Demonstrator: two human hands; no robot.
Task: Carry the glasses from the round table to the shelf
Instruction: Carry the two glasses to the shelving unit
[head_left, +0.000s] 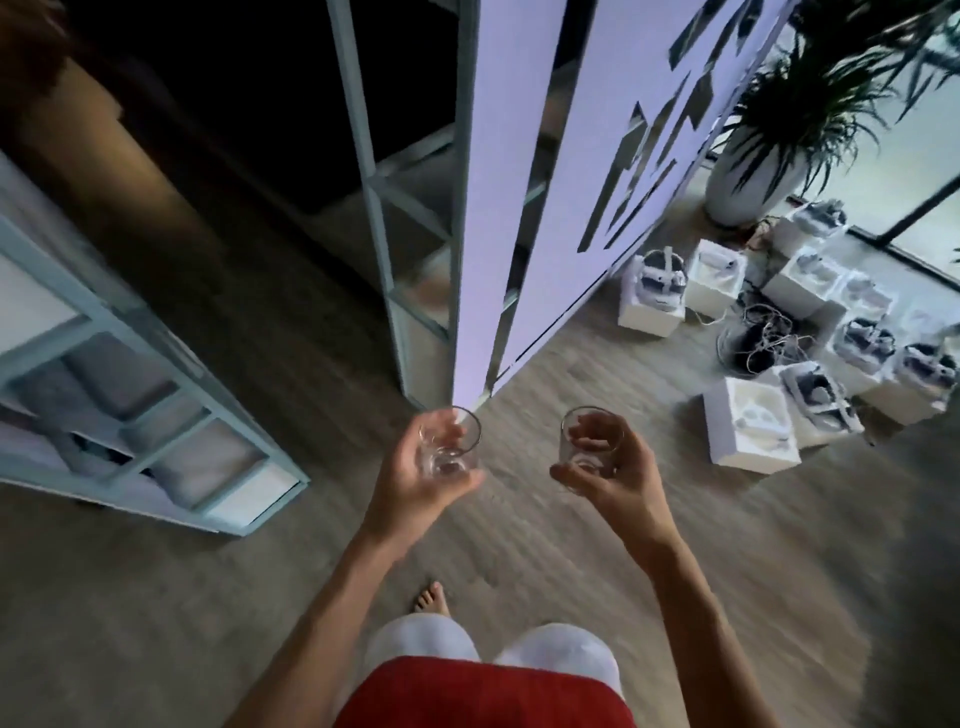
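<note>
I hold two clear, short drinking glasses out in front of me over the floor. My left hand (415, 478) grips one glass (451, 441) from its left side and below, fingers curled round it. My right hand (613, 473) grips the other glass (584, 441) from the right, thumb underneath. Both glasses are upright and look empty. A pale blue shelf unit (171, 374) with open compartments stands at the left. The round table is not in view.
A tall white panel (498, 208) with a metal frame stands straight ahead. Several white boxes with headsets (748, 426) and a cable tangle (763, 343) lie on the floor at right, near a potted plant (753, 171). My bare foot (431, 597) is on wood flooring.
</note>
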